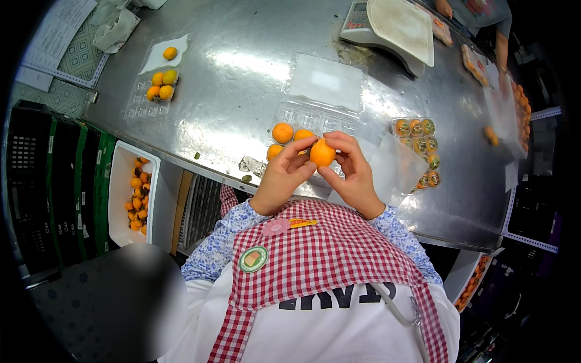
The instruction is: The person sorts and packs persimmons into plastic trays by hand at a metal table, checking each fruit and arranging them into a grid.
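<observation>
Between the fingertips of both my hands is one orange persimmon [322, 153], held up over the near edge of the steel table. My left hand [290, 176] grips it from the left and my right hand [352, 171] from the right. Beneath and beyond them lies an open clear plastic clamshell tray [313, 116] with moulded cups. Several persimmons sit in its left cups, such as one orange persimmon [282, 132]; my hands hide part of the tray. A white liner sheet [326, 84] lies in the tray's far half.
A second clamshell with persimmons [157, 79] lies far left. To the right are a packed tray of persimmons [420, 144], a thin white sheet [401, 159] and a scale [399, 31]. A crate of persimmons [156, 181] stands left below the table. Another person's arm [501, 50] reaches in at upper right.
</observation>
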A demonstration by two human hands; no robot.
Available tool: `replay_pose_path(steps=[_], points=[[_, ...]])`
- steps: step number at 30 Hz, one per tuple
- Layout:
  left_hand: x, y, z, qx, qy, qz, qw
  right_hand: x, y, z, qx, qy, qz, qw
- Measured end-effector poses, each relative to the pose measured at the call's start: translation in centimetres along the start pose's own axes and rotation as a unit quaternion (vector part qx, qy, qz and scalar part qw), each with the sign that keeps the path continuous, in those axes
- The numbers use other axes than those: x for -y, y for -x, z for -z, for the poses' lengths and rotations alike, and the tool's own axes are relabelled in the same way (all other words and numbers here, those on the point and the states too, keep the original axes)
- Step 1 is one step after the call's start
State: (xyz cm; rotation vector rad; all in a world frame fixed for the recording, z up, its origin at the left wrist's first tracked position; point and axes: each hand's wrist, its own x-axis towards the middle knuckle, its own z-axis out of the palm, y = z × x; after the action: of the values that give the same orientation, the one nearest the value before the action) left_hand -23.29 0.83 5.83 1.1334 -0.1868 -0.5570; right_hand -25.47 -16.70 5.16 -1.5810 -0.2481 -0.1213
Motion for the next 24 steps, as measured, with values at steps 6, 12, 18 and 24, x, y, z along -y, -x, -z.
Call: replay_pose_path(steps=[6,12,18,24], points=[[0.4,-0.1,-0.3,0.013,0.040,-0.062,0.997,0.1,0.8,0.2,0.004,0.028,0.045,0.999],[1.6,-0.6,0.1,0.044,0.010,-0.167,0.985,0.1,0.4,0.7,0.028,0.140,0.101,0.985],[1.9,-0.9,0.3,0.035,-0.084,-0.220,0.971,0.1,0.5,0.4,0.017,0.111,0.034,0.993],[1.9,-0.8,0.3,0.025,-0.112,-0.227,0.967,-0.4,0.5,0.8,0.037,0.145,0.078,0.986]])
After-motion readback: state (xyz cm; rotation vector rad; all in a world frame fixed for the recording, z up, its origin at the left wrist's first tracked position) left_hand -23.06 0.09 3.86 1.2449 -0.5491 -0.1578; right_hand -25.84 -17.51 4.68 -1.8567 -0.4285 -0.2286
